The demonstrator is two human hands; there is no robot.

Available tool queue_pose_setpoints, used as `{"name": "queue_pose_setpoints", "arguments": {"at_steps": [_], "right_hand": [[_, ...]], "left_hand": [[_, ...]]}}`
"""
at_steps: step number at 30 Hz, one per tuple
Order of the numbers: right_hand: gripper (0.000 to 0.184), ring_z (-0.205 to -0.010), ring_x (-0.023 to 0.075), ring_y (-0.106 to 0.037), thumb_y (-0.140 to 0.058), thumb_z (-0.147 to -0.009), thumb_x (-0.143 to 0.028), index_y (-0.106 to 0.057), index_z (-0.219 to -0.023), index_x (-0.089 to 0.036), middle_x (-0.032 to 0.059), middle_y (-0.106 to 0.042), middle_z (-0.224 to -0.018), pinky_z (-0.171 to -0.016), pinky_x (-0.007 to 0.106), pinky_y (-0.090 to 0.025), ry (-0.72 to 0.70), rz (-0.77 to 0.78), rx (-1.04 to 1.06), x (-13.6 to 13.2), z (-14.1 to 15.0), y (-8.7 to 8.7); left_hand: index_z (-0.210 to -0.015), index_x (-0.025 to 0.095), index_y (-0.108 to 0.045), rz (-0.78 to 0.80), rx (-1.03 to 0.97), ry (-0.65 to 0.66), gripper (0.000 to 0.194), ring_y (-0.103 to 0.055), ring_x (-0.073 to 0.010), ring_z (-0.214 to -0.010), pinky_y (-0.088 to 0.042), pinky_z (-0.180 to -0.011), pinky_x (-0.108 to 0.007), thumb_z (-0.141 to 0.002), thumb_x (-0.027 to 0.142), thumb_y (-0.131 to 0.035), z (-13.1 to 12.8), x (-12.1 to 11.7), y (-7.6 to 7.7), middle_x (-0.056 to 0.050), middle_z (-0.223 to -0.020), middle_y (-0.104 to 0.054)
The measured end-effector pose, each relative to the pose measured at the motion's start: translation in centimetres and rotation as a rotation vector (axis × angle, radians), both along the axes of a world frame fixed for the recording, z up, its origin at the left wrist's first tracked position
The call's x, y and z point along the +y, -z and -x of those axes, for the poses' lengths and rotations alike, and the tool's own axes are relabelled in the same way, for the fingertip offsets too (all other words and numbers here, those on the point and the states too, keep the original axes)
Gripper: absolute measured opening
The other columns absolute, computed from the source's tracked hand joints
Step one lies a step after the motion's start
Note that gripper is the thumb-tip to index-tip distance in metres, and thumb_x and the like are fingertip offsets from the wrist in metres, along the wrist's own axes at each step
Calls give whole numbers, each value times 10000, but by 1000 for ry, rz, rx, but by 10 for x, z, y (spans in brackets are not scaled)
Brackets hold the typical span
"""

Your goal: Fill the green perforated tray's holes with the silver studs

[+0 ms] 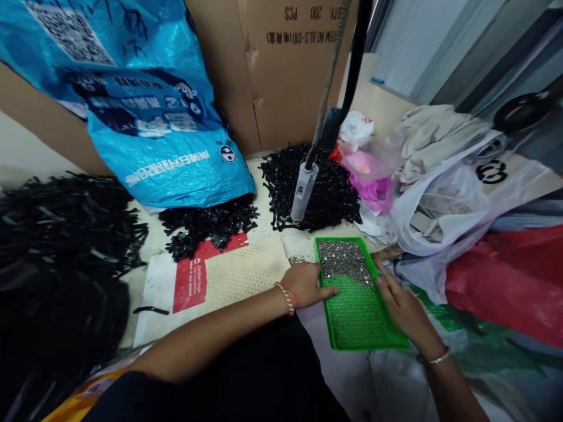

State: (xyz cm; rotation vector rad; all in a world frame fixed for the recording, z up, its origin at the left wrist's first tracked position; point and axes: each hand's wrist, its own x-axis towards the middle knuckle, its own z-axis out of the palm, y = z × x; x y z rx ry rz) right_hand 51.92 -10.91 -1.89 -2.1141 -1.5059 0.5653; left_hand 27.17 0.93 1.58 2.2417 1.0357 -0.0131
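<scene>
steadying the green tray (363, 322) seems the step — left hand (303, 286) pinches one rim, thumb inside; right hand (407, 308), fingers nearly straight, holds the opposite side — loose metal pieces (343, 258) likely call for level handling.

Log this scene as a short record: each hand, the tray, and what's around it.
Left hand: at left edge of green tray, thumb inside
Right hand: at its right edge
Contents: shiny bits massed toward far end
Beyond tray: grey tool hanging before black heap
Upper left: blue bag, cardboard behind
Right: white plastic bag, red plastic
</scene>
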Motion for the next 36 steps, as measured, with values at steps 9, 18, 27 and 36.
{"name": "queue_pose_setpoints", "arguments": {"at_steps": [9, 18, 27, 36], "right_hand": [[536, -714, 277, -670, -395, -981, -580, -535, -1400, -275, 42, -680, -773, -640, 367, -537, -48, 44, 156, -16, 25, 0], [439, -751, 206, -639, -620, -913, -505, -429, -1209, -243, 2, -625, -791, -723, 329, -521, -222, 12, 420, -5, 42, 21], [374, -581, 179, -573, -624, -894, -575, -524, -1012, -233, -17, -606, -698, -576, 298, -467, -141, -157, 346, 35, 68, 36], [388, -546, 173, -541, -585, -918, -587, -544, -1014, -213, -34, -559, -635, -552, 286, -415, -157, -155, 213, 52, 73, 40]], "left_hand": [[-1081, 147, -691, -109, 132, 24, 289, -688, -282, -918, -509, -754, -337, -854, 213, -525, -22, 39, -4, -143, -1005, -725], [-1316, 269, -625, -233, 175, 81, 442, -691, -247, -984, -519, -803, -305, -908, 154, -497, -50, 83, -2, -92, -1063, -731], [-1332, 226, -609, -329, 190, 86, 413, -699, -250, -973, -538, -790, -323, -990, 130, -399, -62, 109, 11, -110, -1090, -723], [-1250, 244, -668, -388, 91, 64, 351, -689, -221, -958, -532, -802, -302, -990, 150, -452, -58, 128, 25, -78, -1073, -720]]}}
